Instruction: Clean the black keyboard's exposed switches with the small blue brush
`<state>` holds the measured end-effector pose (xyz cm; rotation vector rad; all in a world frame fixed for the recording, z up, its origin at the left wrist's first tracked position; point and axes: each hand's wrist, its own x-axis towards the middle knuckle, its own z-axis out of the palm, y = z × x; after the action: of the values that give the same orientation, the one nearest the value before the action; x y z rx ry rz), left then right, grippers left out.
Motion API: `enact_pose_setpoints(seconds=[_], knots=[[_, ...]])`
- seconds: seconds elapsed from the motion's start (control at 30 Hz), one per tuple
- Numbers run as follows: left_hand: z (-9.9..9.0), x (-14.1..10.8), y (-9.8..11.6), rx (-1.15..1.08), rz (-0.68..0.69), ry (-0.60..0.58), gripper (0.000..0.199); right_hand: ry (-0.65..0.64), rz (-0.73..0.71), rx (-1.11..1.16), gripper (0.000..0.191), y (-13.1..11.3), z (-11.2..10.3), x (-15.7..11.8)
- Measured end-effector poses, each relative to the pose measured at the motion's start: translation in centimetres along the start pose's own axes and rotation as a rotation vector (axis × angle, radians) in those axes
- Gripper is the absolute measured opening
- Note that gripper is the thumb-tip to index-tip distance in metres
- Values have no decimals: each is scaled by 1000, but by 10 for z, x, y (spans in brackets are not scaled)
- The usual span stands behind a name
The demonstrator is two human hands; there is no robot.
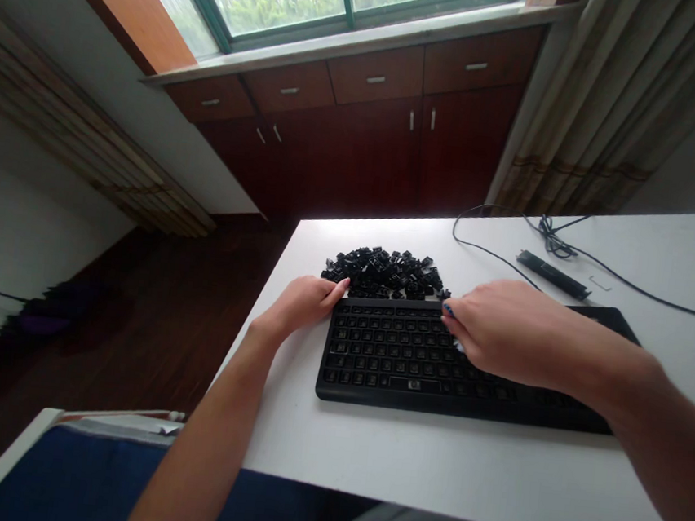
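Observation:
A black keyboard [412, 357] lies on a white table [427, 456], and many of its keys show bare or dark. Just behind its top edge is a heap of loose black keycaps [383, 274]. My left hand [300, 305] rests at the keyboard's top left corner, its fingertips next to the heap. My right hand [506, 329] lies over the upper middle of the keyboard, fingers curled down. A small blue speck and a white bit show at its fingertips, and I cannot tell whether it holds them.
Behind the keyboard on the table lie a black stick-shaped device [552, 274], a thin black cable [628, 283] in a loose tangle, and a small wire piece [599, 283]. The table's left edge drops to a dark wooden floor. Reddish-brown cabinets [358, 155] stand beyond.

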<state>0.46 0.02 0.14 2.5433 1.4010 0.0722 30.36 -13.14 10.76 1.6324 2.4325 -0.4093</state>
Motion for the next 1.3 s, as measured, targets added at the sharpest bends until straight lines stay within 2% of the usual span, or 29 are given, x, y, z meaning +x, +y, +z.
enact_pose_setpoints(seconds=[0.1,0.17,0.23,0.33,0.43,0.67,0.83,0.97,1.07,1.17,1.3], knots=[[-1,0,1,4,-4,-5,70,-82,134,-32,32,4,1,-7],[-1,0,1,5,-7,-3,70,-121,101,3,31,1,3,-8],[0,1,0,2,-9,-2,70,-116,0,65,35,-6,3,-7],[2,2,-2,-1,-10,-2,71,32,-149,213,41,-14,2,-2],[3,2,-2,-9,-11,-3,71,159,-222,335,41,-13,-4,0],[0,1,1,-11,-10,-14,70,251,-137,229,44,12,-14,-10],[1,1,0,-1,-8,-6,71,171,-79,229,43,37,-12,-4],[3,1,-1,6,0,0,71,11,33,194,45,49,-9,2],[2,1,-1,5,5,3,71,-85,22,225,46,45,-7,-1],[2,2,0,3,-3,-5,70,-157,-53,308,34,30,-7,-6],[2,2,0,13,-2,-5,70,-354,-151,418,26,14,-8,-11]])
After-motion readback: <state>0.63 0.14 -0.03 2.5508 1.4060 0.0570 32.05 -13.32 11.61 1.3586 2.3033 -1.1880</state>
